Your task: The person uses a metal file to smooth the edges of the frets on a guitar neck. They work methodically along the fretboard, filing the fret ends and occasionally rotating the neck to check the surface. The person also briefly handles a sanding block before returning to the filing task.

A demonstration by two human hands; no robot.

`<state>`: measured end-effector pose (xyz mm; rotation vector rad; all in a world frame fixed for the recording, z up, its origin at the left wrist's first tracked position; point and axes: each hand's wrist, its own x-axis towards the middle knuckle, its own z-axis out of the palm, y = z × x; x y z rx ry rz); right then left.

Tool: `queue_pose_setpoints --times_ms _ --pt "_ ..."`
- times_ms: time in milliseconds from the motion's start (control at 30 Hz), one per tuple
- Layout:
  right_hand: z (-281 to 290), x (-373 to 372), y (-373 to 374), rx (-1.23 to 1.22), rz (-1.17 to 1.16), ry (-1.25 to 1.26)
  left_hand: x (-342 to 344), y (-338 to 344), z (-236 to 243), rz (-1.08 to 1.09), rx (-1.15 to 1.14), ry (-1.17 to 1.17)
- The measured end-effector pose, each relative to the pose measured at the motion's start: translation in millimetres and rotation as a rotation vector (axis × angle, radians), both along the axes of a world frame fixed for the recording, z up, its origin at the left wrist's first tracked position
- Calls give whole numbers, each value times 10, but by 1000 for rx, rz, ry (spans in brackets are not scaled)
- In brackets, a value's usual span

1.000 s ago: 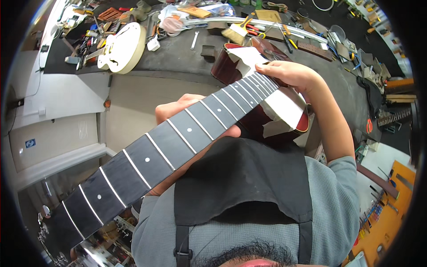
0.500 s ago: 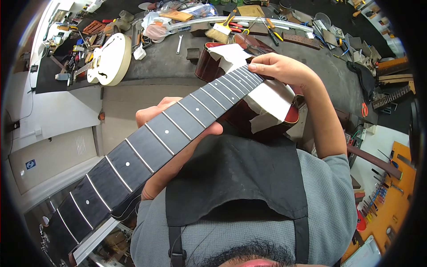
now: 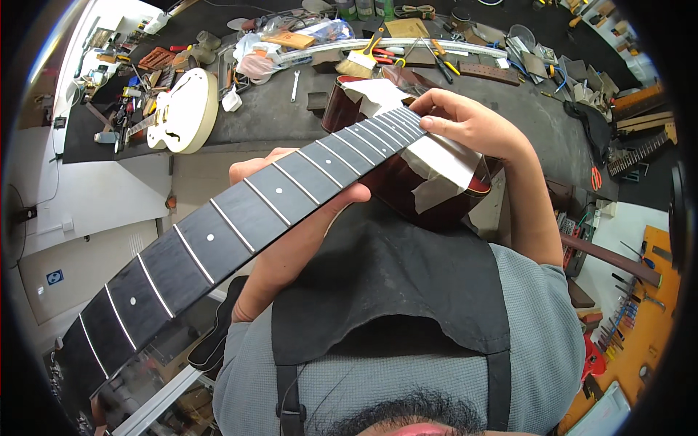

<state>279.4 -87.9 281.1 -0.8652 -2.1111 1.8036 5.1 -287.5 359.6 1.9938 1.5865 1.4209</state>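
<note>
A guitar neck with a dark fretboard (image 3: 247, 207), metal frets and pale dot inlays slants from the lower left up to the centre. My left hand (image 3: 309, 225) grips it from beneath, its thumb at the near edge and knuckles showing past the far edge. At the upper end, my right hand (image 3: 469, 125) has its thumb and bent fingers on the board's tip; the fingertips are partly hidden. No strings show. The dark red guitar body (image 3: 407, 192) lies beneath that end, partly covered with white paper (image 3: 443, 168), against my black apron.
Beyond is a dark workbench (image 3: 262, 109) bearing a cream guitar (image 3: 185, 109), a wrench (image 3: 295, 86), a brush (image 3: 360, 59) and cluttered tools along the back. Red-handled scissors (image 3: 595, 178) lie at right, near another guitar neck (image 3: 640, 156). A tool board (image 3: 640, 327) stands lower right.
The neck's lower-left end has swung up slightly, and the left hand has shifted with it. The right hand has moved slightly right and down, its fingers more bent.
</note>
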Motion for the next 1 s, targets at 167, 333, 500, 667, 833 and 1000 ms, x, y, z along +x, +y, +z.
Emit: queue_pose_setpoints --times_ms 167,333,500,667,833,1000 --pt "118 -73 -64 127 -79 117 4 60 45 33 15 85" --pt "211 -180 -82 140 -33 67 -44 139 72 28 69 248" --pt "202 -160 -25 131 -20 96 -73 220 59 -11 45 109" --pt "213 -193 9 42 -32 101 -22 303 6 8 -23 -252" --pt "172 -227 53 -16 -40 147 -20 320 3 33 -72 -423" --pt "254 -305 111 3 -32 141 -66 365 78 53 -114 -483"
